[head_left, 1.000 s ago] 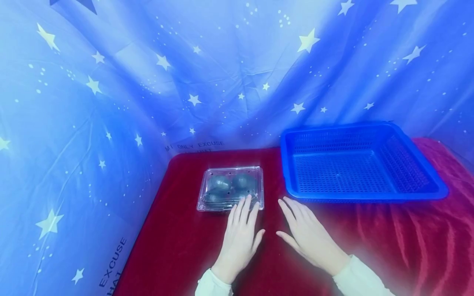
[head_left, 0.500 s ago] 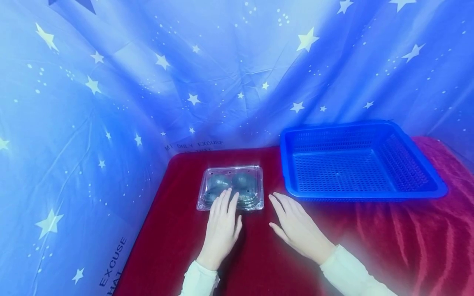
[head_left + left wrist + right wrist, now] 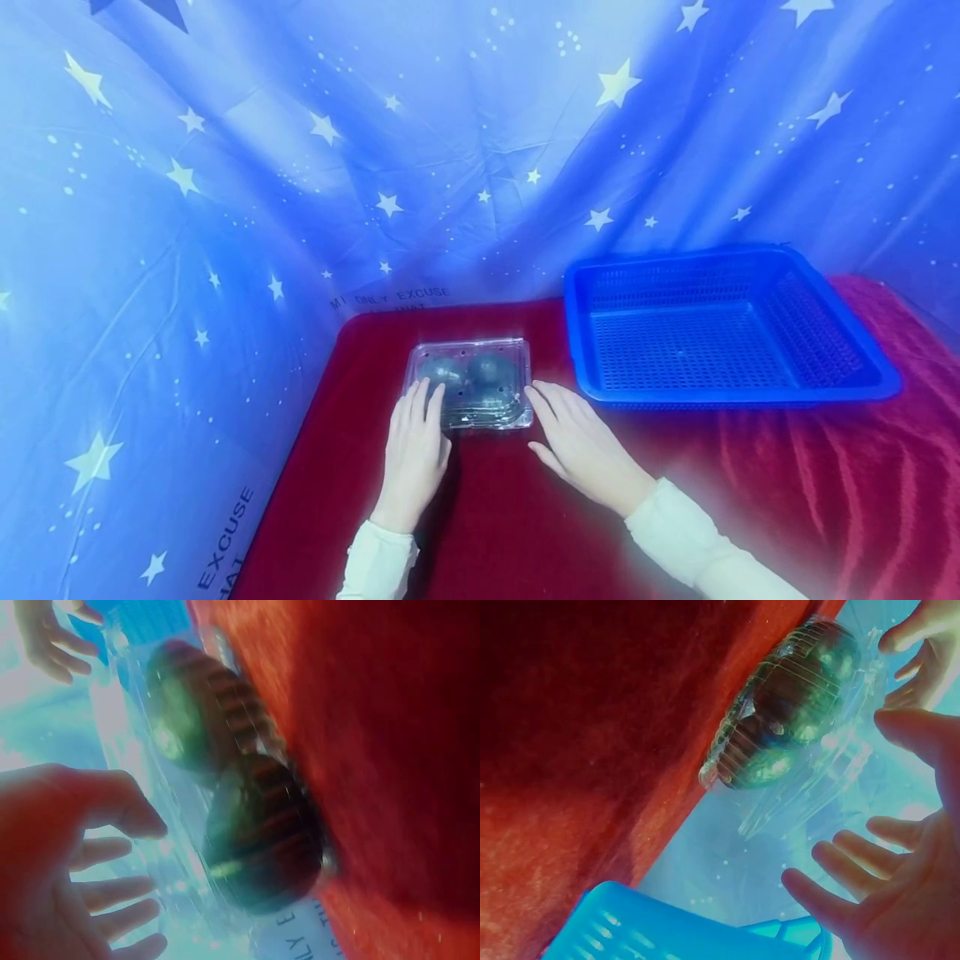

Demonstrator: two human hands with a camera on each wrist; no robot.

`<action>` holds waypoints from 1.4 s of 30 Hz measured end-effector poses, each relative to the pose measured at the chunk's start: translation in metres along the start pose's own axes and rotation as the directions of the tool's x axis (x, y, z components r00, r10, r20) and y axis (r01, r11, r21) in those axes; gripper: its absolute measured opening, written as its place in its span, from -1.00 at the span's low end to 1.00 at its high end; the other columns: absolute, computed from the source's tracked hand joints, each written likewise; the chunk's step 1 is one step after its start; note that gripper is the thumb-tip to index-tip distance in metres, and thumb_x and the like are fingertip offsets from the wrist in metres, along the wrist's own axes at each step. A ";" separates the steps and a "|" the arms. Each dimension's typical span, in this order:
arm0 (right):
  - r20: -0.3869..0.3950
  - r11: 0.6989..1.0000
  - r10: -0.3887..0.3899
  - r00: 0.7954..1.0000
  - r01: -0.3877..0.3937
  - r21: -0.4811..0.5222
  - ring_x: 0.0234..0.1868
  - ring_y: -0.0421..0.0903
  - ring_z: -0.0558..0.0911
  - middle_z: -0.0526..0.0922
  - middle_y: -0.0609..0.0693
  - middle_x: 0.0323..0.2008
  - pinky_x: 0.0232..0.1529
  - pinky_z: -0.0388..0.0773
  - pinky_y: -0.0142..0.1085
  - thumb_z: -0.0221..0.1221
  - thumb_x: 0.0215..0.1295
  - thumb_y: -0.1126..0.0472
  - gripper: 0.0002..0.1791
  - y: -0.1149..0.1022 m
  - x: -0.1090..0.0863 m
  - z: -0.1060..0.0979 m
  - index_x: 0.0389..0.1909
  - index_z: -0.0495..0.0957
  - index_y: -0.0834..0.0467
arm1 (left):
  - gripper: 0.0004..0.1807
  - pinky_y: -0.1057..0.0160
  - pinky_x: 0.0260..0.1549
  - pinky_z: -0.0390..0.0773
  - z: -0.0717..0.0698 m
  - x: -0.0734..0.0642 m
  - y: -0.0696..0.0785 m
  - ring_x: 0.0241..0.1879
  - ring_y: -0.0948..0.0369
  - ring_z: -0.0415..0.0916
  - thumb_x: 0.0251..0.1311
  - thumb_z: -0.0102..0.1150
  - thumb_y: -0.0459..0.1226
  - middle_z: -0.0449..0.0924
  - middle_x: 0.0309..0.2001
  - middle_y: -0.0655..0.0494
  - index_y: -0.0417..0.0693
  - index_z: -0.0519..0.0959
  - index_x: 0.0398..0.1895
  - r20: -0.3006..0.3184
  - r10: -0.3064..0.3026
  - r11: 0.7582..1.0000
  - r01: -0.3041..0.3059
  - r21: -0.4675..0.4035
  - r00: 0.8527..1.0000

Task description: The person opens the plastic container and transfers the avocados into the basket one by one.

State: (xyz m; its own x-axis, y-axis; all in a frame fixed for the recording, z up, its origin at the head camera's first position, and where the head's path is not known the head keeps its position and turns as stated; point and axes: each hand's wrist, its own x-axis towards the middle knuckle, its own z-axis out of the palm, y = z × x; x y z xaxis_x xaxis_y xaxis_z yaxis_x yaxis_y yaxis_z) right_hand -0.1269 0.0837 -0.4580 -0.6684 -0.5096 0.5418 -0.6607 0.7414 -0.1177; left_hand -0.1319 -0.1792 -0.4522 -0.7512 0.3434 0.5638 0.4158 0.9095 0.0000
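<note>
The left hand (image 3: 412, 467) and right hand (image 3: 592, 450), thumbs and fingers apart, holding nothing, flank the box (image 3: 483, 417) of fruit (image 3: 260, 840), which lies on the cloth (image 3: 517, 525) left of the basket (image 3: 727, 400); whether either touches it is unclear

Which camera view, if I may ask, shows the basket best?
The head view: the basket appears whole there, with its inside visible. The right wrist view shows only part of it, cut off at the bottom edge; the left wrist view, just what seems a blurred bit at the top.
</note>
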 end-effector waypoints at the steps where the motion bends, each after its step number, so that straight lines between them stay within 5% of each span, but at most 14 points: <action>1: 0.005 1.000 -0.003 1.000 0.003 0.000 0.26 0.23 0.46 0.47 0.29 0.23 0.31 0.41 0.07 0.41 0.14 0.10 -0.18 0.000 0.001 0.001 0.34 0.31 0.37 | -0.21 -0.15 0.30 0.35 0.000 0.000 -0.002 0.30 -0.20 0.35 -0.16 0.41 -0.46 0.40 0.29 -0.30 -0.30 0.41 0.29 0.014 0.000 1.000 -0.001 0.016 1.000; 9: 0.031 1.000 -0.017 0.999 0.017 -0.016 0.28 0.21 0.45 0.47 0.26 0.25 0.32 0.40 0.04 0.41 0.15 0.09 -0.20 -0.001 0.009 0.003 0.35 0.33 0.34 | -0.20 -0.10 0.32 0.35 -0.002 -0.002 -0.015 0.32 -0.16 0.34 -0.12 0.43 -0.40 0.40 0.30 -0.27 -0.27 0.39 0.31 0.117 -0.028 0.997 0.019 0.077 0.993; 23: 0.061 0.997 -0.061 0.996 0.063 -0.032 0.31 0.21 0.45 0.46 0.21 0.31 0.29 0.43 0.06 0.43 0.13 0.13 -0.25 -0.002 0.021 0.011 0.35 0.42 0.19 | -0.35 -0.12 0.25 0.42 -0.002 0.000 -0.025 0.27 -0.07 0.45 -0.12 0.42 -0.42 0.55 0.19 -0.20 -0.30 0.52 0.17 0.094 -0.003 0.999 -0.001 0.040 0.996; 33: 0.072 0.998 -0.053 0.996 0.056 -0.037 0.27 0.21 0.48 0.47 0.22 0.29 0.27 0.46 0.05 0.43 0.13 0.14 -0.27 -0.003 0.027 0.015 0.34 0.43 0.15 | -0.36 -0.03 0.22 0.49 -0.005 0.001 -0.037 0.22 -0.11 0.49 -0.12 0.43 -0.45 0.56 0.16 -0.27 -0.37 0.52 0.15 0.094 0.121 0.993 -0.121 -0.001 0.988; 42: 0.079 0.998 -0.016 0.997 0.021 -0.055 0.20 0.18 0.49 0.51 0.18 0.22 0.19 0.54 -0.01 0.45 0.11 0.12 -0.27 -0.006 0.032 0.021 0.33 0.46 0.07 | -0.25 0.02 0.26 0.45 -0.013 0.000 -0.044 0.30 -0.06 0.42 -0.15 0.50 -0.50 0.52 0.22 -0.21 -0.32 0.47 0.24 0.193 0.161 0.986 -0.167 0.019 0.968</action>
State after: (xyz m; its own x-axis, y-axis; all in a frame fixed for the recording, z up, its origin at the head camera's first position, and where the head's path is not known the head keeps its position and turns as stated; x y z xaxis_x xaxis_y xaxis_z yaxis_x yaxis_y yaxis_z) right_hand -0.1516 0.0542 -0.4575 -0.6826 -0.5544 0.4762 -0.6546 0.7535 -0.0609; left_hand -0.1434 -0.2221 -0.4412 -0.7592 0.5239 0.3863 0.5261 0.8433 -0.1097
